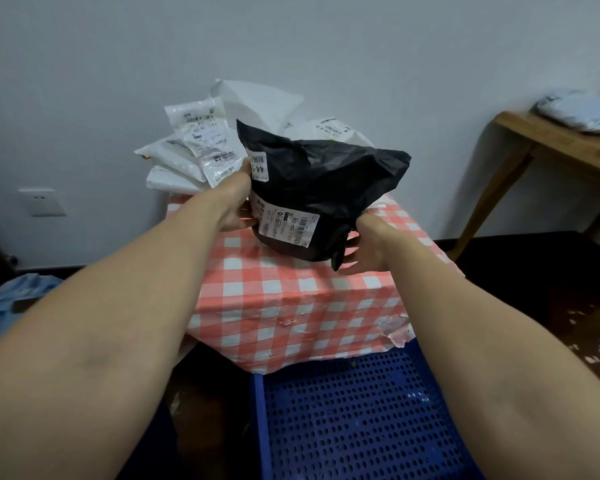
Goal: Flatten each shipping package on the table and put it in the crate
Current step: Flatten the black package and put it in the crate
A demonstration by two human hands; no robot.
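Observation:
A bulging black shipping package [323,188] with white labels stands on the table covered in a red-and-white checked cloth [291,292]. My left hand [234,202] grips its left side by the label. My right hand [371,247] holds its lower right corner, where a black flap hangs down. Behind the package lies a pile of white shipping packages [201,150] at the table's far edge. A blue perforated crate [354,417] sits on the floor just in front of the table, below my arms.
A wooden side table [548,147] at the right carries another grey-white package [579,110]. Blue cloth [11,306] lies on the dark floor at the left. A wall socket [42,201] is on the white wall behind.

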